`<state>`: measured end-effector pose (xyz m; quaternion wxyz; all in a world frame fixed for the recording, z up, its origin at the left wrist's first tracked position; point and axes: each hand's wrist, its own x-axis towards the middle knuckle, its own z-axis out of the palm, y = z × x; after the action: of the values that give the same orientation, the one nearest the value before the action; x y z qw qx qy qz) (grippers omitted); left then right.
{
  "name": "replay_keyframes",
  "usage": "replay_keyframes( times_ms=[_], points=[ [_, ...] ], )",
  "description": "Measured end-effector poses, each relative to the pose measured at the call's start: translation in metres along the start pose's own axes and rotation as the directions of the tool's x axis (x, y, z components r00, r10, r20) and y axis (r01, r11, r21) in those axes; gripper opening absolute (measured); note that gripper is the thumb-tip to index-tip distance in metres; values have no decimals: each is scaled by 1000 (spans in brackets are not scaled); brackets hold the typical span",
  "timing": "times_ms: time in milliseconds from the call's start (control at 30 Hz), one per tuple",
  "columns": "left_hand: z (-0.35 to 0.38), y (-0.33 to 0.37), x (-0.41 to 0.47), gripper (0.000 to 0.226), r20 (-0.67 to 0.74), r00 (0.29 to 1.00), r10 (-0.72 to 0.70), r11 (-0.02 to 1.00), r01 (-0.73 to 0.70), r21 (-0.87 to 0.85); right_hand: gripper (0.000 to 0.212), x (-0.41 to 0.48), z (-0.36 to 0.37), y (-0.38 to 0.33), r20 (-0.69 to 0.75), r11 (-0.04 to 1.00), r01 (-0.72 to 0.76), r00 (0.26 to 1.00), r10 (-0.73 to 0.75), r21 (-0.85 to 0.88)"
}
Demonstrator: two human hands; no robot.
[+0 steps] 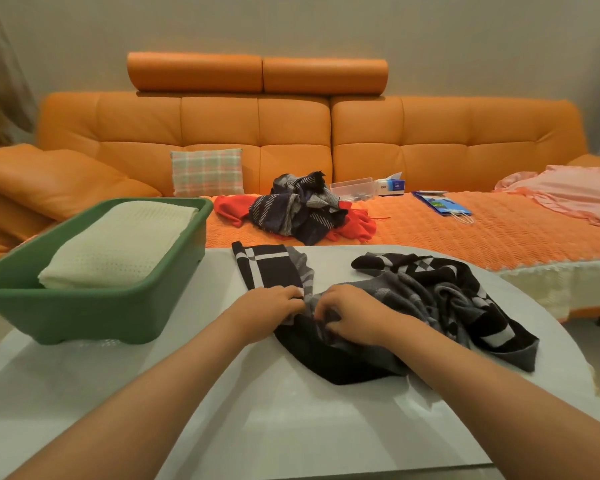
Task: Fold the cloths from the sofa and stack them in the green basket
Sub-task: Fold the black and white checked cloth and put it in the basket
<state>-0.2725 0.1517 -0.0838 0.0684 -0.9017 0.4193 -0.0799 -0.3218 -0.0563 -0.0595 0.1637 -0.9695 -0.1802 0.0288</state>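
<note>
A crumpled black, grey and white patterned cloth [430,299] lies on the white table [274,410]. My left hand [267,311] and my right hand [352,315] sit side by side at its middle, fingers curled into the fabric, each pinching a bunched edge. The green basket [84,317] stands on the table's left side with a folded cream cloth [118,247] inside. On the sofa seat behind lie a dark striped cloth [298,209] in a heap and a red cloth [232,207] under it.
The orange sofa [222,126] runs along the wall with a plaid cushion [207,172], a clear plastic box [352,188], a tissue box [390,185], a blue paper bag [442,203] and a pink garment [568,192] at the right.
</note>
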Motion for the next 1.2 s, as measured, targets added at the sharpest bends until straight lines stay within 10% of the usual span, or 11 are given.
replay_keyframes(
  times_ms=[133,300,567,767,933,1033,1200],
  points=[
    [-6,-9,7,20,-136,991,1,1000,0,10,60,7,3,20,222,980,-179,955,194,-88],
    [-14,-35,-12,16,-267,963,27,996,-50,-77,72,20,7,58,124,859,-434,869,478,-270],
    [-51,-21,-65,29,187,957,-223,953,254,-162,63,33,13,59,-27,739,-553,807,590,-385],
    [-61,2,-74,48,681,646,-346,722,646,-246,60,25,9,20,-31,951,-111,994,107,-288],
    [-56,-8,-49,44,251,892,-376,810,448,-379,63,10,14,3,124,992,-118,985,123,-52],
    [-29,-16,-34,19,139,877,-460,806,478,-350,61,12,14,14,139,982,-175,973,182,-65],
    [6,-30,-20,36,225,841,-493,659,529,-534,68,22,15,64,130,903,-345,913,386,-256]
  ],
)
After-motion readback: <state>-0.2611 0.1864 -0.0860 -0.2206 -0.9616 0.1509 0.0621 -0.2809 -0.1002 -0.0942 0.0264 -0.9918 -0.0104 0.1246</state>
